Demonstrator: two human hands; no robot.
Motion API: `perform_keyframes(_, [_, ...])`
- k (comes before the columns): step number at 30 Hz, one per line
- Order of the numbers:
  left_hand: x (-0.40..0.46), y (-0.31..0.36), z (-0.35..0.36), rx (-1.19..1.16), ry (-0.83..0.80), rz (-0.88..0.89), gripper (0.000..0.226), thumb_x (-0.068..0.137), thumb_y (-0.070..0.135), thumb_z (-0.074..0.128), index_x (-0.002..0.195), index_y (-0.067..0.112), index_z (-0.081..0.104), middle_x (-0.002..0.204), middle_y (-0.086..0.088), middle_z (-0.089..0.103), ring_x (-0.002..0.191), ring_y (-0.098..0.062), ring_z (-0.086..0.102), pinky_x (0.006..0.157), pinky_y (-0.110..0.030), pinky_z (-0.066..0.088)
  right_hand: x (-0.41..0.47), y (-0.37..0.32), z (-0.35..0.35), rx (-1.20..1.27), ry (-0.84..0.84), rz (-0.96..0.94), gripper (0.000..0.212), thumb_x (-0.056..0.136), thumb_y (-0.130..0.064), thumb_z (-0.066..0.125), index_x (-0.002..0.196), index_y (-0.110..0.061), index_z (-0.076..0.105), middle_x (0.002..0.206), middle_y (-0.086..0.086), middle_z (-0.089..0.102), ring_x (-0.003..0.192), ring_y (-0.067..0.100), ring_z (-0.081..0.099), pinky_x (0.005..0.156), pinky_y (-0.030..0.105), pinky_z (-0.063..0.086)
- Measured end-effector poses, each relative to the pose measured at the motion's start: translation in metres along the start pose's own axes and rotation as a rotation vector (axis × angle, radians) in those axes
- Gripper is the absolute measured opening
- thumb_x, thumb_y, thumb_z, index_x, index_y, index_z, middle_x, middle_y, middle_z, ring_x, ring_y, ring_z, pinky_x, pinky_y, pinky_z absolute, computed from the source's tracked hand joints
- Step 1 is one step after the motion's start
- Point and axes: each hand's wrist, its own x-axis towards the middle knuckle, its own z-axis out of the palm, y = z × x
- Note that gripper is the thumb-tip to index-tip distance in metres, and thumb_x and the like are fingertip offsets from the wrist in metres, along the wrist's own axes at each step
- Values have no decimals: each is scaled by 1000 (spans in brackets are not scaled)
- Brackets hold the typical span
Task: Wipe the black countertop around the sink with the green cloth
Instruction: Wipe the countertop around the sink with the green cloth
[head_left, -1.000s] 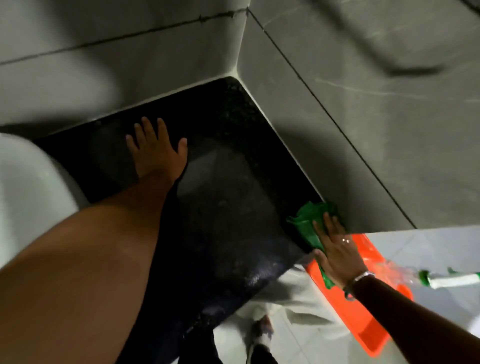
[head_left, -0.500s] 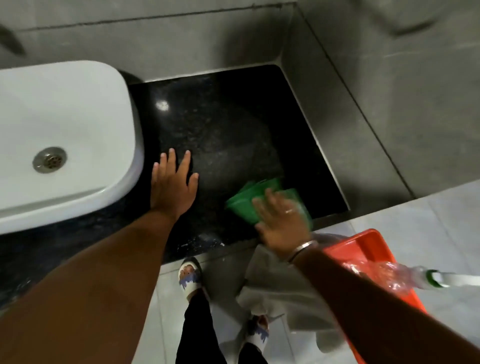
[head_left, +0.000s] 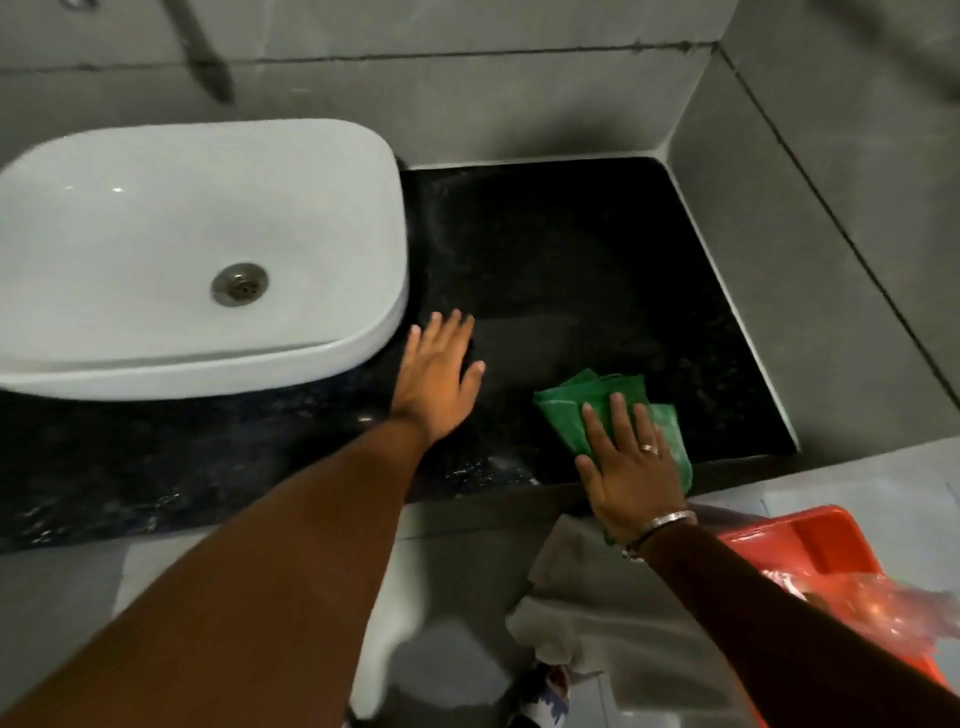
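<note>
The black countertop (head_left: 582, 249) runs from under the white sink (head_left: 156, 218) to the grey wall corner on the right. A folded green cloth (head_left: 571, 410) lies near the counter's front edge, right of centre. My right hand (head_left: 628, 467) presses flat on the cloth, fingers spread, with a ring and a bracelet showing. My left hand (head_left: 439, 376) rests flat and empty on the bare counter just right of the sink's front corner, about a hand's width left of the cloth.
Grey tiled walls (head_left: 831, 260) close the counter at the back and right. An orange tub (head_left: 821, 545) with clear plastic wrap sits low right on the floor. A grey rag (head_left: 582, 613) hangs below the counter edge. My sandalled feet show at the bottom.
The view swung left, bringing the sink in. My right hand slid the cloth left from the counter's right edge to the front middle. My left hand stayed flat, now beside the sink.
</note>
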Motion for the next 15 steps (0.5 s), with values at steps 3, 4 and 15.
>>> perform_keyframes(3, [-85, -47, -33, -92, 57, 29, 43, 94, 27, 49, 132, 11, 59, 143, -12, 55, 138, -31, 45, 116, -43, 31, -5, -40, -2, 24, -31, 113, 65, 96, -47, 35, 153, -28, 12, 162, 14, 3, 148, 39, 4, 118, 51, 9])
perform_keyframes(4, [-117, -72, -46, -81, 114, -14, 34, 91, 26, 51, 117, 12, 68, 129, -12, 65, 124, -34, 57, 106, -44, 43, -6, -59, -3, 31, -34, 139, 65, 96, -47, 36, 153, -26, 13, 162, 15, 4, 147, 40, 4, 118, 52, 9])
perform_keyframes(15, [-160, -410, -164, 250, -6, -755, 72, 94, 65, 30, 155, 28, 19, 164, -16, 13, 150, -39, 9, 120, -54, 8, -5, -359, 44, 81, 49, 19, 74, 87, -52, 31, 150, -14, 25, 156, 30, 17, 143, 49, 14, 117, 56, 9])
